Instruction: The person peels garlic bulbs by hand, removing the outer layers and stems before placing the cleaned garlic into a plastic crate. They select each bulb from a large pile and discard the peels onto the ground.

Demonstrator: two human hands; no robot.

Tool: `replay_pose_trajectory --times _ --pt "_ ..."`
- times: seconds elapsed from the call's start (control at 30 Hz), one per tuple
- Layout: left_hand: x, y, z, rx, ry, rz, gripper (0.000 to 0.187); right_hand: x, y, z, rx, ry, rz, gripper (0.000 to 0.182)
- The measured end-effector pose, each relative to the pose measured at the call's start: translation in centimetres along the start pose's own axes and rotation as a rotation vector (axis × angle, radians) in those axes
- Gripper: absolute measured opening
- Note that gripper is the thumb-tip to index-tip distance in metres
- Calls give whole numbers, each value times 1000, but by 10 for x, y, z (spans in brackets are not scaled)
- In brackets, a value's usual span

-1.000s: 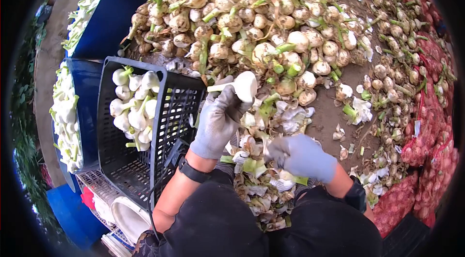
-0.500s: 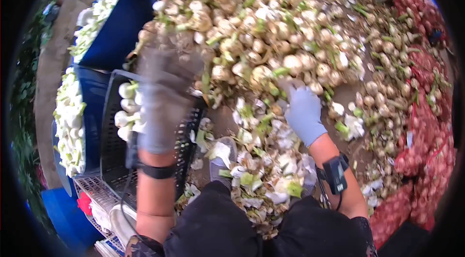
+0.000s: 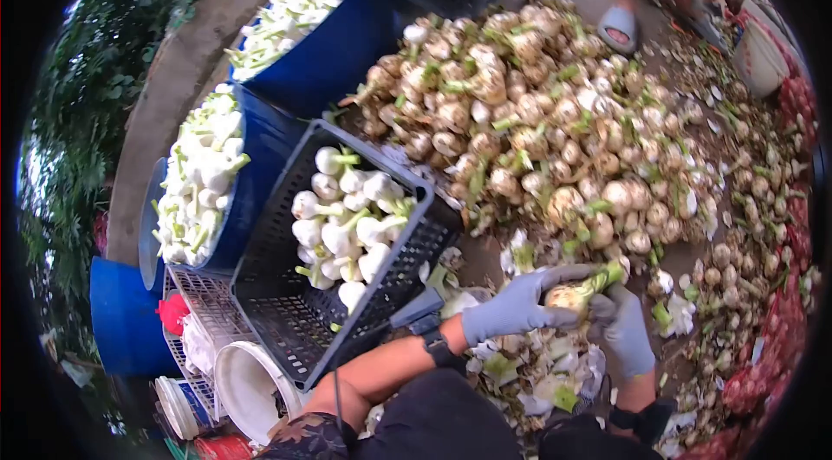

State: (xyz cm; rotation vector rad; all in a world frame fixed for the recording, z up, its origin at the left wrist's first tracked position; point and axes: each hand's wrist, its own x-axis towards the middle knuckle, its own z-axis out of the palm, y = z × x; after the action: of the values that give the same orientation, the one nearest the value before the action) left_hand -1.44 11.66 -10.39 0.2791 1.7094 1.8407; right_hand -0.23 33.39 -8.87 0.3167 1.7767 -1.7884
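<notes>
In the head view, a garlic bulb [image 3: 568, 296] with brownish outer skin and a short green stem is held between my two grey-gloved hands. My left hand [image 3: 518, 304] wraps its fingers round the bulb from the left. At the stem side, my right hand [image 3: 626, 332] closes on the same bulb, its fingertips partly hidden. Beyond my hands lies a large heap of unpeeled garlic [image 3: 520, 113]. Stripped skins and leaf scraps [image 3: 555, 373] cover the ground below. Left of my hands, a black perforated crate [image 3: 269, 287] holds clean white garlic bulbs [image 3: 342, 235].
Two blue tubs [image 3: 364, 35] of white garlic stand at the left. A white bucket [image 3: 251, 382] and a blue barrel [image 3: 130, 313] are lower left. Red mesh sacks [image 3: 763, 365] line the right side. Another person's slippered foot [image 3: 618, 27] is at the top right.
My left hand has left the crate area and met my right hand over the scraps. A garlic bulb is now between them. The view has turned left, so the crate shows more fully.
</notes>
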Motion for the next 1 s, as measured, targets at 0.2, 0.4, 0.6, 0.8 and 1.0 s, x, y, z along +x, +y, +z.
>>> replay_pose_trajectory --times 0.2,0.4,0.6,0.8,1.0 --pt "-13 10 4 -100 78 -161 86 -2 -3 14 49 24 103 28" --pt "-12 -14 -2 -570 0 -107 84 13 45 9 -281 169 -228 31" --pt "-17 -8 0 -609 -108 -340 74 8 41 14 165 9 -277 30" --pt "-33 -19 -1 -278 313 -150 71 4 54 15 138 -24 -61 25" --pt "-22 -12 2 263 304 113 44 2 48 28 160 -120 -21 25"
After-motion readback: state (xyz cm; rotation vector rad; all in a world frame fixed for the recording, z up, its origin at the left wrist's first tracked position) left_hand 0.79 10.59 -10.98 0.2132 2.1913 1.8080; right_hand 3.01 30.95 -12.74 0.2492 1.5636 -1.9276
